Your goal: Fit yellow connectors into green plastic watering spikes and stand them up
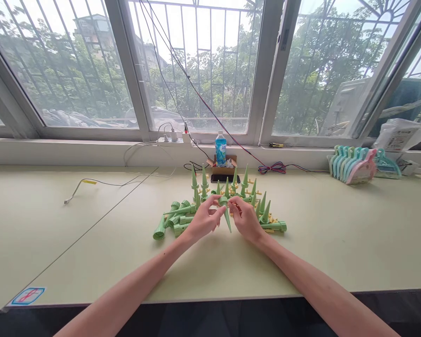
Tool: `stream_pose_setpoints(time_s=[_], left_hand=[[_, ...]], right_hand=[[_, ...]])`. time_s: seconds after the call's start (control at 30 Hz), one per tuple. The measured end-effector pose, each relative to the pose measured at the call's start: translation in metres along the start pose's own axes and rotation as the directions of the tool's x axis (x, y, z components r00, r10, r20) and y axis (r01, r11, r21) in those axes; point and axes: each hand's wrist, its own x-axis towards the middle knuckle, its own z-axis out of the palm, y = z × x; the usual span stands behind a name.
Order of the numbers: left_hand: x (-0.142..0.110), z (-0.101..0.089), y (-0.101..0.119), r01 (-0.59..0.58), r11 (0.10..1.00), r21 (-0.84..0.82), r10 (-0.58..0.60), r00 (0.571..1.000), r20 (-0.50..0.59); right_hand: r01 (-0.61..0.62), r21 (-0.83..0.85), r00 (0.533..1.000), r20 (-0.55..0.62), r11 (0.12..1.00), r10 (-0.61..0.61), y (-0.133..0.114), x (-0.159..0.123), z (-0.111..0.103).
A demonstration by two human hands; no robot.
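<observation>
My left hand [204, 221] is closed around the cap end of a green plant watering spike [227, 219], whose point tilts down toward me. Against the cap's right side, my right hand [247, 221] pinches its fingers together; whatever they hold is too small or hidden to make out. Several green spikes stand point-up behind my hands, among them a tall one [244, 180], some with small yellow valves [257, 192] sticking out sideways. Loose spikes [159, 229] lie in a heap left of my left hand. Another spike [277, 226] lies beside my right wrist, near scattered yellow pieces.
Behind the spikes are a black phone [221, 179], a small cardboard box [228, 169] and a blue bottle [221, 150]. Coiled wires [272, 167] lie at the back. Pastel dustpan-shaped items [354, 164] stand back right. A white cable [105, 181] crosses the table's left side.
</observation>
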Motion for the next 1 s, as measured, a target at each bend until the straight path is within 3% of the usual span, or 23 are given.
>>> stream_pose_setpoints(time_s=[0.4, 1.0], left_hand=[[-0.0014, 0.0004, -0.0016, -0.136, 0.980, 0.143, 0.135, 0.991, 0.018], [-0.0001, 0.0032, -0.0004, -0.180, 0.958, 0.223, 0.209, 0.971, -0.114]], right_hand=[[-0.018, -0.003, 1.000, -0.006, 1.000, 0.018, -0.0026, 0.0008, -0.0005], [-0.010, 0.045, 1.000, -0.010, 0.999, 0.010, -0.0074, 0.0006, -0.0006]])
